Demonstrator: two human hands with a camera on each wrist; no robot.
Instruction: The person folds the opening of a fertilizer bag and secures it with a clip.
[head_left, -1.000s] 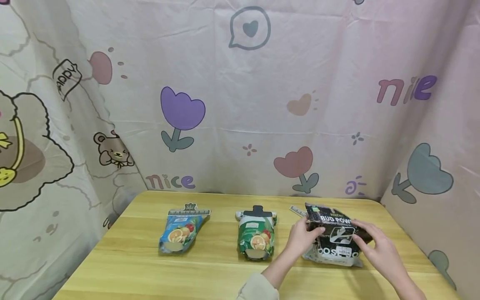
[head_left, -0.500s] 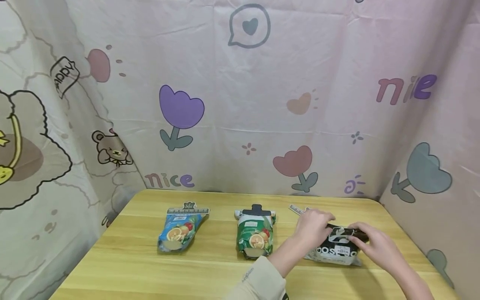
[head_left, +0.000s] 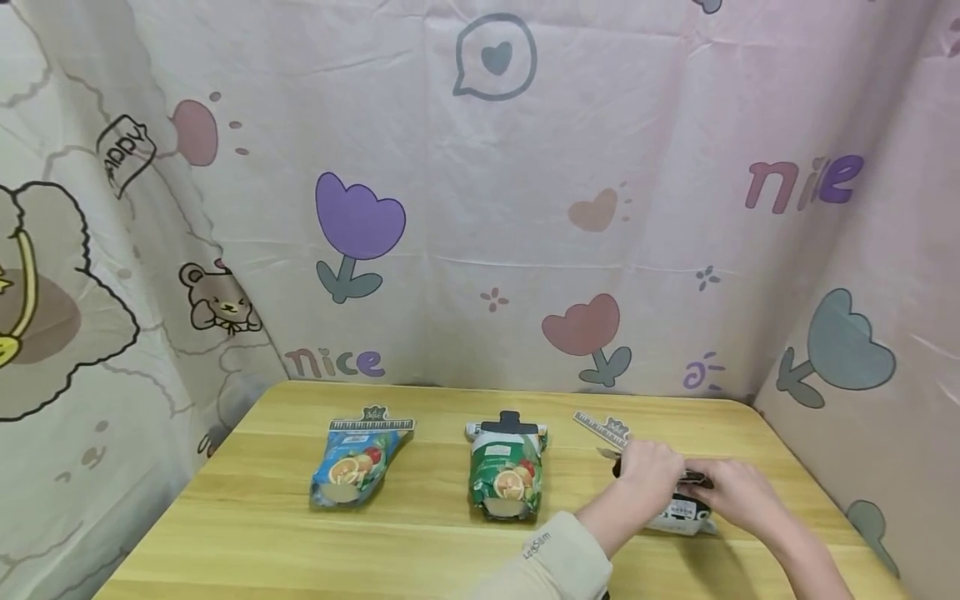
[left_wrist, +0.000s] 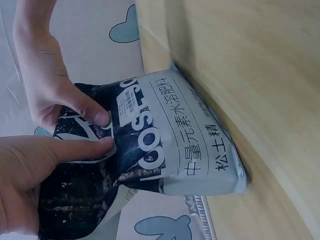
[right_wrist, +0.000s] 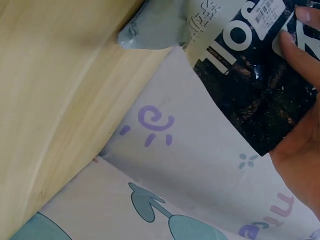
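Note:
A black and light grey fertilizer bag (head_left: 681, 518) stands on the right side of the table in the head view. My left hand (head_left: 651, 477) grips its upper left part. The right hand (head_left: 741, 495) grips its upper right part, and the bag's top is mostly hidden behind both hands. In the left wrist view, both thumbs press on the front of the black part of the bag (left_wrist: 150, 130), their tips close together. The right wrist view shows the bag's black upper part (right_wrist: 245, 85) with the right hand (right_wrist: 300, 135) around its edge.
Behind the bag lies a loose white clip (head_left: 603, 428) with a piano-key pattern. A green bag (head_left: 506, 475) with a black clip (head_left: 510, 425) stands mid-table. Further left is a blue bag (head_left: 356, 471) under a piano-key clip (head_left: 372, 422). Printed curtains surround the wooden table (head_left: 300, 550).
My left hand has moved from the bag's left side up and rightward, close to the right hand. The printed upper part of the fertilizer bag no longer shows in the head view.

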